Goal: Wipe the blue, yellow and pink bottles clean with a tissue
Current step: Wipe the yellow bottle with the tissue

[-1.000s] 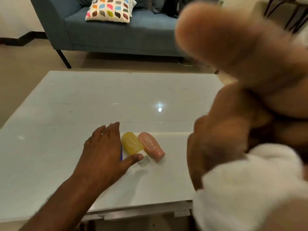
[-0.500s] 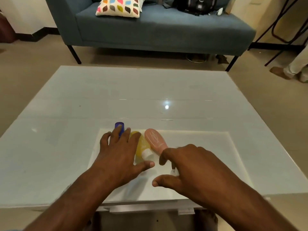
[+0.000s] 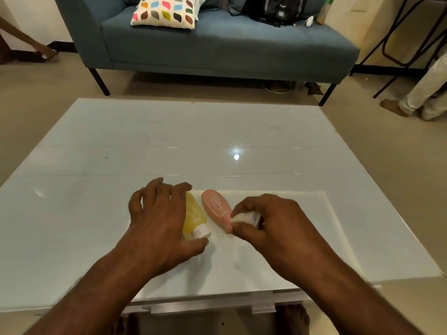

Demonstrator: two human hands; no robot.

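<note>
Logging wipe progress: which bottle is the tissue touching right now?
The pink bottle, at its cap end, where the right hand pinches the tissue. The yellow bottle lies beside it under the left hand, untouched by tissue.

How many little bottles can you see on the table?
2: a yellow bottle lying beside the left hand, and a pink bottle just right of it. The left hand may hide another.
</note>
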